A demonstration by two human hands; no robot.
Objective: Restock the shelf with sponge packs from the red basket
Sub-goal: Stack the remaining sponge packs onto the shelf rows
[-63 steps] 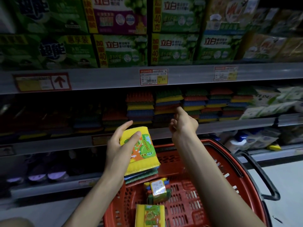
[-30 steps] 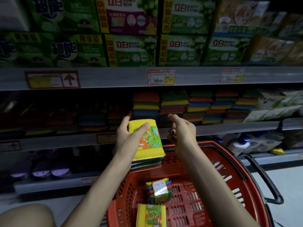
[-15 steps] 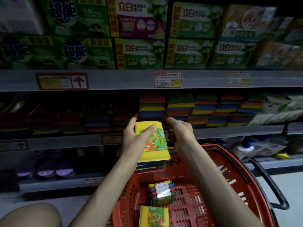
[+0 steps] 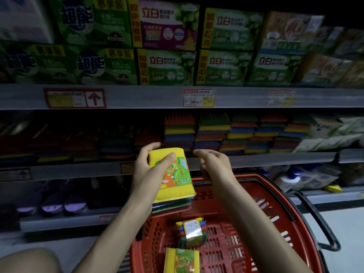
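The left hand [image 4: 146,174] grips one sponge pack [image 4: 177,182], thumb on top and fingers underneath. The pack is raised above the basket [image 4: 275,203], its long axis pointing up and away toward the shelf [image 4: 275,156], which lies just ahead. The right hand [image 4: 214,164] hovers beside it, empty, with loosely curled fingers. Two more packs [image 4: 192,235] [image 4: 182,261] lie in the basket, so three in all. The shelf stacks [image 4: 212,133] are too dim to count.
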